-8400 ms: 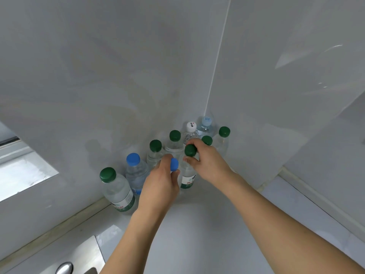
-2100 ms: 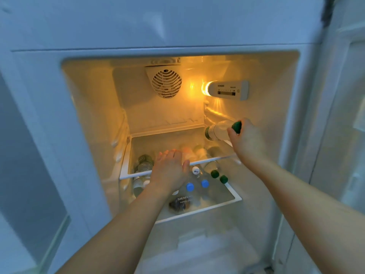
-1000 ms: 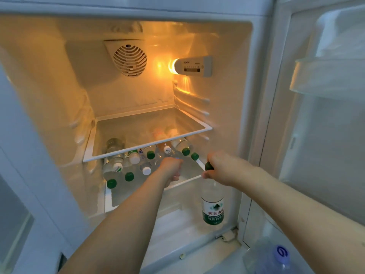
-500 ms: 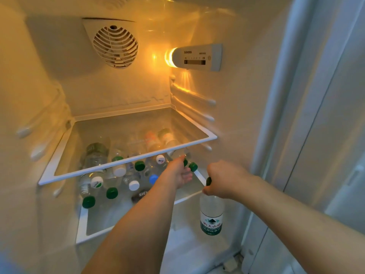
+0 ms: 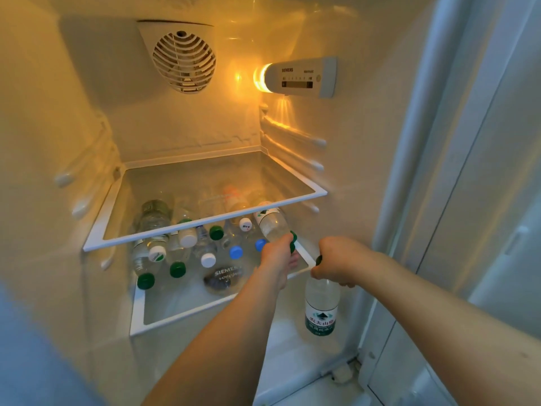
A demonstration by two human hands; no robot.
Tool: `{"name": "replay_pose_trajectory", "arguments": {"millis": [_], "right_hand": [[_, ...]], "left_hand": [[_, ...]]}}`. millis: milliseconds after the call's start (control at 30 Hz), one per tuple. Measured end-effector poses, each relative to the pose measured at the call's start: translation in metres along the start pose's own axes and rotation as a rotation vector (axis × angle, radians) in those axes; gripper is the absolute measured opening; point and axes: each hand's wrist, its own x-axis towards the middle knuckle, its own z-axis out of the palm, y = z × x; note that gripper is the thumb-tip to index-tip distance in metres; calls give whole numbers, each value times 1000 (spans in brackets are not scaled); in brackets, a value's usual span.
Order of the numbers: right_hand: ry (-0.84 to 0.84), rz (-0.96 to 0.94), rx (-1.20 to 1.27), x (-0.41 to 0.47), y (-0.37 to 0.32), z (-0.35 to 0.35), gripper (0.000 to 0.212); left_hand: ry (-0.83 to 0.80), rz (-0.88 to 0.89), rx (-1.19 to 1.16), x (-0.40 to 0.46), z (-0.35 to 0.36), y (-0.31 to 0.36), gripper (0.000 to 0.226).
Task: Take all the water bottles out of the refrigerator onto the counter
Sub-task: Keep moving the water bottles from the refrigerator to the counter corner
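Head camera view, looking into an open refrigerator [image 5: 366, 171] lit by a warm yellow lamp. At about 5 o'clock in the picture, the person's right hand [image 5: 336, 263] is curled tightly round the neck of a green-capped water bottle [image 5: 321, 306]; the bottle hangs upright below the fist, in front of the shelves, with its green and white label facing the viewer. Just to its left, near the centre, the left hand [image 5: 278, 253] grips the cap end of a second green-capped bottle [image 5: 270, 222], fingers wrapped round the neck. That bottle lies tilted, its base pointing back toward 11 o'clock under the upper glass shelf [image 5: 205, 222].

On the lower glass shelf [image 5: 181, 313], at about 9 o'clock from the left hand, a cluster of bottles [image 5: 181, 244] lies on its sides with caps toward the viewer: green, white and blue ones. More bottles farther back show dimly through the upper glass, which bears nothing itself.

At 12 o'clock, a round fan grille [image 5: 183, 60] sits on the back wall. At 1 o'clock, a white control panel [image 5: 301, 77] with the lamp is fixed to the right side wall. The refrigerator door [image 5: 483, 200] stands open at 3 o'clock.
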Motion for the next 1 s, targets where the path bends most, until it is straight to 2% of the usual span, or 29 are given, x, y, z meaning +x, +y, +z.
{"name": "replay_pose_trajectory", "arguments": {"millis": [233, 367, 467, 567, 633, 733, 867, 1000], "right_hand": [[24, 33, 204, -24, 6, 0, 25], [83, 9, 208, -50, 0, -2, 23], [151, -34, 202, -70, -11, 0, 24], [153, -84, 226, -88, -27, 7, 23], [140, -101, 271, -97, -36, 13, 21], [103, -119, 298, -114, -51, 28, 24], [47, -146, 305, -140, -69, 58, 24], [-15, -178, 369, -163, -92, 91, 23]], "left_hand": [[229, 236, 120, -49, -38, 7, 32], [296, 318, 236, -92, -68, 29, 53], [347, 416, 440, -132, -84, 38, 41], [451, 635, 863, -177, -100, 38, 37], [456, 731, 1071, -204, -111, 36, 33], [434, 719, 1190, -246, -135, 28, 30], [399, 596, 1320, -290, -170, 1, 30], [389, 468, 1347, -317, -200, -26, 27]]}}
